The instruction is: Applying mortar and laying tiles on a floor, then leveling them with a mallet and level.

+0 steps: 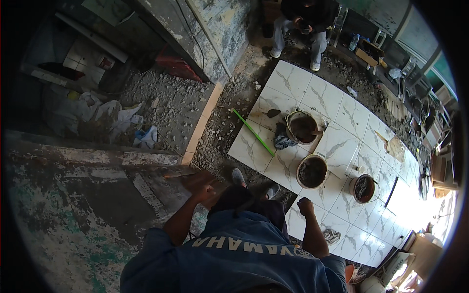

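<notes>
My left hand [204,193] is closed in a fist, held out left of my body above the dark floor. My right hand [306,207], also a fist, is over the edge of the marble-patterned white tiles [336,146]. Nothing shows in either. Nearest my right hand stands a bucket [311,172] of dark grey mix. Behind it is a second bucket [302,127] with brownish contents and a wooden-handled tool [317,133] at its rim. A third bucket [363,189] stands farther right. A bright green bar [253,133] lies across the tiles' left edge.
A dark trowel-like blade [273,113] and a dark cloth [283,137] lie by the rear bucket. Rubble [168,105] covers the ground at left, beside a corner wall [217,36]. A seated person [304,24] holds a small dark object at the back. Clutter lines the right side.
</notes>
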Tool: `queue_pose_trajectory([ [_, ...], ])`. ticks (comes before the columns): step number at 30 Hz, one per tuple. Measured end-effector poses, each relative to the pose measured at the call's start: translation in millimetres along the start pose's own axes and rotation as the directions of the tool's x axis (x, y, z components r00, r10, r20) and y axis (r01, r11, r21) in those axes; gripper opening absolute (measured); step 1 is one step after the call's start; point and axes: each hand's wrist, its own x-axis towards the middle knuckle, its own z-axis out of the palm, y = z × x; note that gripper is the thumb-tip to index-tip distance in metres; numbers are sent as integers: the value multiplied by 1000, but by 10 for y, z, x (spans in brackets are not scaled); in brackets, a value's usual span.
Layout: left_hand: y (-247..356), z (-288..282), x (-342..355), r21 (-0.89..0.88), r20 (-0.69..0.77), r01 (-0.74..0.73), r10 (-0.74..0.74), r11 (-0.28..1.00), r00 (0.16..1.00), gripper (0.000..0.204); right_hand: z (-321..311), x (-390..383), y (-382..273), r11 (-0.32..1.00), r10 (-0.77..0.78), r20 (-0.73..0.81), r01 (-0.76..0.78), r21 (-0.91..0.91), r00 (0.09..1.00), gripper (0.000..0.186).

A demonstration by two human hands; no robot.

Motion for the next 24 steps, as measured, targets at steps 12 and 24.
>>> queue_pose_trajectory([
  [12,-696,607,336,-45,234,54,-42,998,971,81,-323,1270,-918,974,-219,-108,224,29,970,36],
  [24,-1115,2280,1317,-396,133,401,-381,826,915,97,1109,4228,-2005,937,-198,114,222,-269,974,64],
])
